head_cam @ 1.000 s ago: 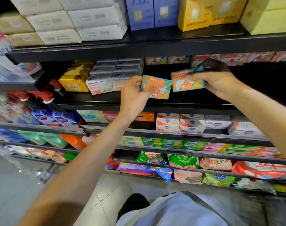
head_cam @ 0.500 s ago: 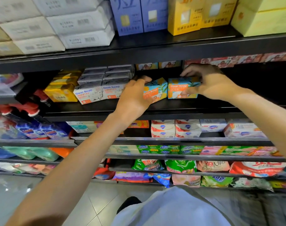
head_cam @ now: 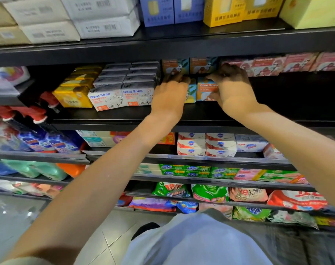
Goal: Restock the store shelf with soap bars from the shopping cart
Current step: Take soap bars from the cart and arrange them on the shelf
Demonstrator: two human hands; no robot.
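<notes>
On the shelf (head_cam: 182, 113), our left hand (head_cam: 169, 96) grips one soap (head_cam: 191, 92); our right hand (head_cam: 233, 88) pinches the neighbouring soap box (head_cam: 206, 90).

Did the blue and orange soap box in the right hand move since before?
Yes. The soap box went down and back: earlier held up in front of the black shelf, now standing on it beside the white Goat Soap boxes.

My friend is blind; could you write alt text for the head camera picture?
A person's left hand and right hand each hold a blue-and-orange Goat Soap box on a dark store shelf, beside white Goat Soap boxes.
</notes>
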